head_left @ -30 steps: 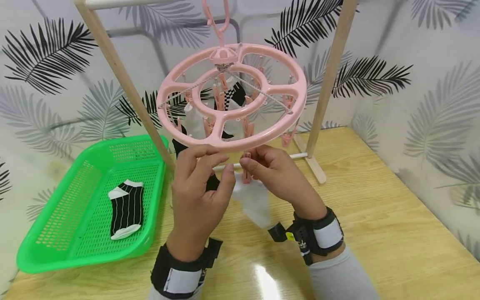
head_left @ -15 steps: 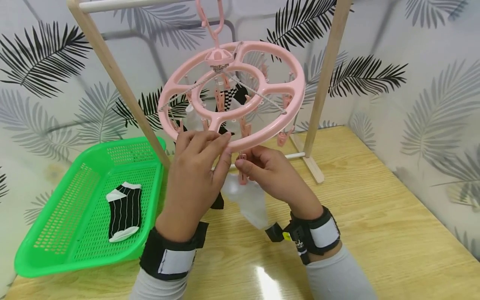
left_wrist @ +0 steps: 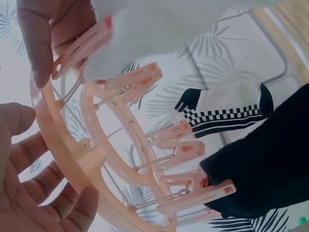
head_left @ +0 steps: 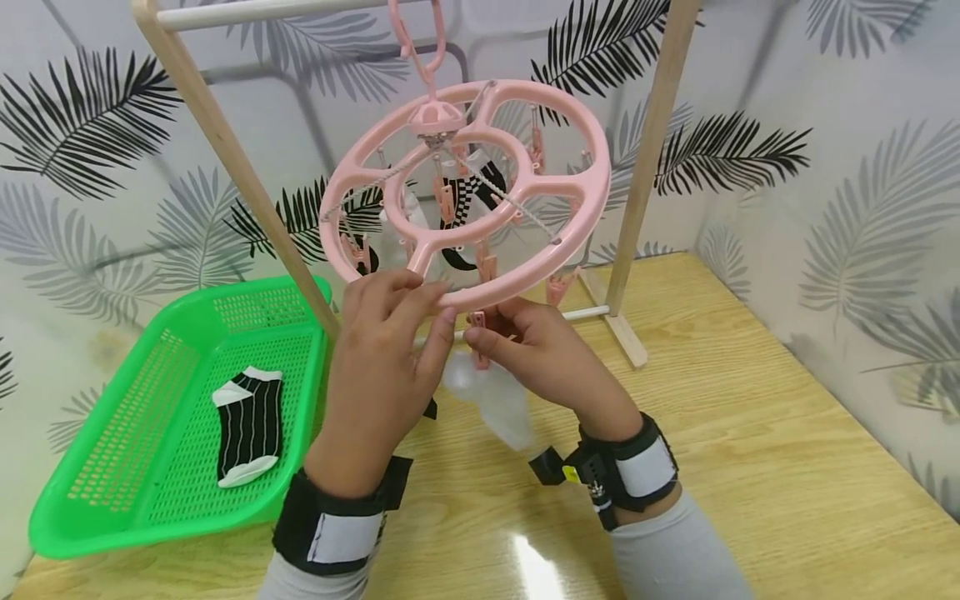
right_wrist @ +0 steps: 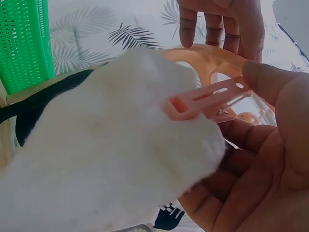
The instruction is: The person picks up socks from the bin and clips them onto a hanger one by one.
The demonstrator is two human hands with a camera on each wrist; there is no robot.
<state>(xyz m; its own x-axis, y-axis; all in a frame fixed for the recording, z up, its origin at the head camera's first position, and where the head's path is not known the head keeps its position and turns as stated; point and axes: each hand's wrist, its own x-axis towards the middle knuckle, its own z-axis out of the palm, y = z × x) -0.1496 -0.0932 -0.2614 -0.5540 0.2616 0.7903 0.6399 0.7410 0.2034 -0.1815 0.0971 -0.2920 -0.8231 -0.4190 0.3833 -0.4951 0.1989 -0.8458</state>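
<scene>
My right hand point(head_left: 532, 342) pinches a pink clothespin point(head_left: 479, 350) between thumb and fingers, just under the near rim of a round pink drying hanger point(head_left: 480, 296). The clothespin's jaws [are] on a white sock point(right_wrist: 111, 125) that hangs below; it has a black toe in the head view. With fingers fairly straight and spread, my left hand point(head_left: 382, 358) touches the near-left rim of the hanger. Other pink clothespins point(left_wrist: 183, 154) hang from the ring. A checkered sock point(left_wrist: 222, 108) and a black sock point(left_wrist: 260, 159) hang from it too.
The hanger hooks onto a wooden frame point(head_left: 225, 150) standing on the wood-grain table point(head_left: 720, 400). A green basket point(head_left: 60, 508) at the left holds a black striped sock point(head_left: 250, 429). Leaf-patterned cloth covers the wall point(head_left: 862, 208) behind.
My left hand has come up onto the hanger's near rim. The hanger has turned slightly, and my right hand has shifted a little left with the clothespin and white sock.
</scene>
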